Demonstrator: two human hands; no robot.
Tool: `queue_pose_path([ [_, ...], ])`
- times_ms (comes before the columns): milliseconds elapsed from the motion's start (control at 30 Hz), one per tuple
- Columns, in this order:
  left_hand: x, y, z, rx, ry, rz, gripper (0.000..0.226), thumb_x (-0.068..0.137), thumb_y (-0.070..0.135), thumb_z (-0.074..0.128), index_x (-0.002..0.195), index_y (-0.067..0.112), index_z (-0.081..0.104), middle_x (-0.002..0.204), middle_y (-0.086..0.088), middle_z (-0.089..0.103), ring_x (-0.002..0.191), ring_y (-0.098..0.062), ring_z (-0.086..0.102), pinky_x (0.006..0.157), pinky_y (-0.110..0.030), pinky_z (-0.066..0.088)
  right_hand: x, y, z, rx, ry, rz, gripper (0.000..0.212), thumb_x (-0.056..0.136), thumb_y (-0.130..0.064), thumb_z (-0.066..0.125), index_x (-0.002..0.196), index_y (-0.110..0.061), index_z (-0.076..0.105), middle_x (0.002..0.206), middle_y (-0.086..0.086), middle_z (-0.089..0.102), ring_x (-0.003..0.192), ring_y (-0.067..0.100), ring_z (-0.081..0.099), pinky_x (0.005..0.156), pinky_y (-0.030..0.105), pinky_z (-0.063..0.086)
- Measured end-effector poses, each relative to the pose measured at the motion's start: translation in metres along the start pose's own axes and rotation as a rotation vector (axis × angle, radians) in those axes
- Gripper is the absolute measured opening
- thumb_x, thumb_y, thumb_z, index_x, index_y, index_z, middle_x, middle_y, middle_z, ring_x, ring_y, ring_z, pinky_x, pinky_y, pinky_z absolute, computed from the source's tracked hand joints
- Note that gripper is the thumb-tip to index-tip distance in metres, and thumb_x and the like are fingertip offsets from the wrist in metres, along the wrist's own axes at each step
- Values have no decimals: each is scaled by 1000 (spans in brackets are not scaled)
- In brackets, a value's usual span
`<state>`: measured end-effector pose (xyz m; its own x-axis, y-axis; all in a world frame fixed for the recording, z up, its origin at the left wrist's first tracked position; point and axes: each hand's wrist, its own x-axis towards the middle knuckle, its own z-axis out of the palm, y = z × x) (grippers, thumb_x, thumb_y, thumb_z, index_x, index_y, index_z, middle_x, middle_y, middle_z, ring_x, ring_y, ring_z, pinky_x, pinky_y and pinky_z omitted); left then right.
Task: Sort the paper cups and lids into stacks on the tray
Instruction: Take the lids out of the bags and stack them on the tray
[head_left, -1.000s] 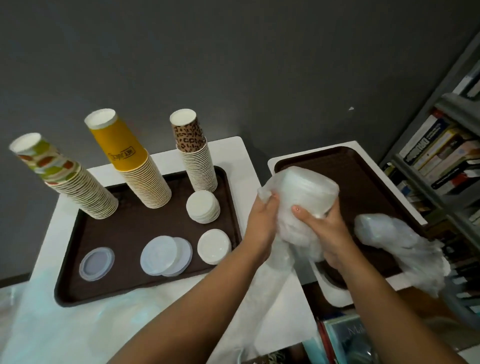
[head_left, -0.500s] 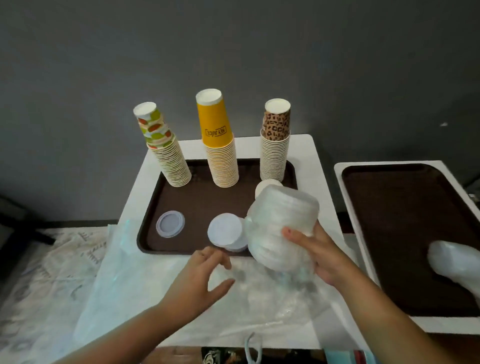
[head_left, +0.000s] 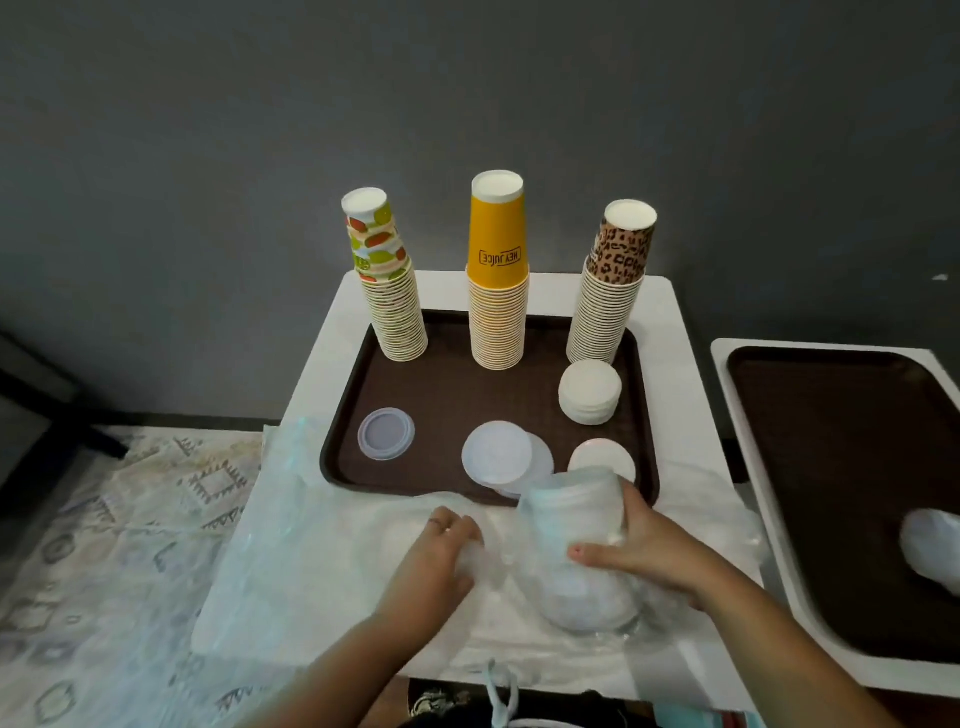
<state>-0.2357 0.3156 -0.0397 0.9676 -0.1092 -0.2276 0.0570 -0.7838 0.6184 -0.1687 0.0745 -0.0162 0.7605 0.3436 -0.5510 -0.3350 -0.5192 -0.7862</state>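
plastic sheet (head_left: 322, 561): loose clear wrap over the near bench (head_left: 670, 322) edge, draping off the left; slippery, so don't lean on it.
fruit-print cups (head_left: 392, 291): upside-down stack, back-left of the brown tray (head_left: 447, 395), leans slightly left; keep clear.
clear lid (head_left: 386, 434): single, front-left of tray, apart from the rest.
yellow cups (head_left: 497, 280): upside-down stack, back-centre, upright.
left hand (head_left: 441, 556): fingers curled down on the wrap just left of the sleeve; I can't tell whether they pinch the film or only press it. Judgement: best used to pin or pull the wrap while the other hand frees the lids.
translucent lids (head_left: 501, 454): two overlapping discs, front-centre of tray; likely home for the sleeve's contents if they match.
lid sleeve (head_left: 576, 545): bagged stack of clear lids, lying tilted on the wrap, top end over the tray's near rim, not yet on the tray.
right hand (head_left: 644, 545): fingers wrapped round the sleeve's right side, thumb across the front.
white lid stack (head_left: 590, 392): back-right, just in front of the leopard cups (head_left: 613, 291).
white lid (head_left: 602, 460): front-right, partly hidden by the sleeve.
advice: peel the film off before lifting, keep the stack squeezed so it doesn't fan out.
second tray (head_left: 831, 467): far right, another wrapped bundle (head_left: 932, 551) at its edge.
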Motion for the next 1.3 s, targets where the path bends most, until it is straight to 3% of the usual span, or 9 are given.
queue_pose_path([
  [133, 0, -3, -22, -336, 248, -201, 30, 75, 6, 71, 81, 30, 54, 82, 10, 61, 78, -7, 58, 67, -14, 39, -2, -18, 10, -363, 202, -67, 122, 61, -48, 83, 149, -32, 0, 151, 1, 16, 139, 21, 25, 112, 40, 30],
  [300, 1, -7, -39, -1019, 341, -328, 3, 80, 5, 63, 83, 5, 62, 77, -16, 68, 84, -36, 64, 79, -37, 46, -3, -45, 38, -380, 541, -492, 76, 70, -50, 72, 136, -31, 42, 139, -6, 38, 128, 11, 36, 109, 44, 29],
  [433, -2, -3, -46, -1282, 253, -373, 22, 90, 3, 50, 103, -11, 60, 93, -21, 71, 92, -30, 66, 90, -38, 47, 11, -56, 71, -506, 417, -541, 50, 73, -57, 43, 111, -32, 62, 126, -13, 50, 120, 10, 47, 111, 43, 11],
  [600, -6, 0, -52, -1396, 88, -262, 33, 92, 17, 47, 114, -3, 62, 110, -23, 68, 105, -29, 65, 96, -39, 50, 27, -69, 96, -581, 284, -509, 36, 83, -49, 60, 111, -26, 58, 102, -19, 58, 106, 7, 50, 112, 34, -3],
  [800, -2, -33, -74, -1056, 514, -388, 29, 96, 13, 50, 74, 5, 66, 65, -8, 65, 63, -18, 61, 65, -30, 50, 38, -70, 104, -455, 309, -563, 14, 90, -21, 61, 80, -19, 52, 69, -15, 48, 69, 7, 43, 110, 27, 17],
  [933, -7, -77, -101, -903, 754, -512, 17, 97, 10, 49, 87, 2, 60, 54, 6, 56, 47, -4, 50, 47, -19, 42, 39, -72, 97, -434, 304, -568, 21, 91, -18, 60, 77, -20, 44, 67, -18, 43, 73, 8, 41, 71, 15, 30],
  [1100, -20, -70, -121, -230, 958, -297, 38, 92, 21, 58, 125, 8, 46, 117, -11, 53, 105, -25, 50, 84, -34, 40, 41, -68, 95, -560, 316, -571, 11, 92, -20, 59, 82, -17, 54, 75, -14, 51, 74, 8, 46, 101, 21, 23],
  [1200, -12, -44, -103, 162, 618, 175, 90, 71, 60, 62, 138, 8, 35, 139, -8, 42, 132, -24, 35, 111, -46, 20, 43, -62, 98, -624, 331, -588, 10, 90, -29, 59, 86, -20, 62, 73, -17, 53, 82, 13, 54, 111, 32, 11],
  [1300, 1, -29, -56, 585, 259, 293, 121, 58, 83, 50, 148, 8, 19, 153, -5, 30, 144, -24, 22, 112, -55, 9, 43, -60, 99, -607, 325, -626, 11, 89, -30, 58, 89, -22, 65, 78, -13, 62, 90, 12, 55, 113, 34, 6],
])
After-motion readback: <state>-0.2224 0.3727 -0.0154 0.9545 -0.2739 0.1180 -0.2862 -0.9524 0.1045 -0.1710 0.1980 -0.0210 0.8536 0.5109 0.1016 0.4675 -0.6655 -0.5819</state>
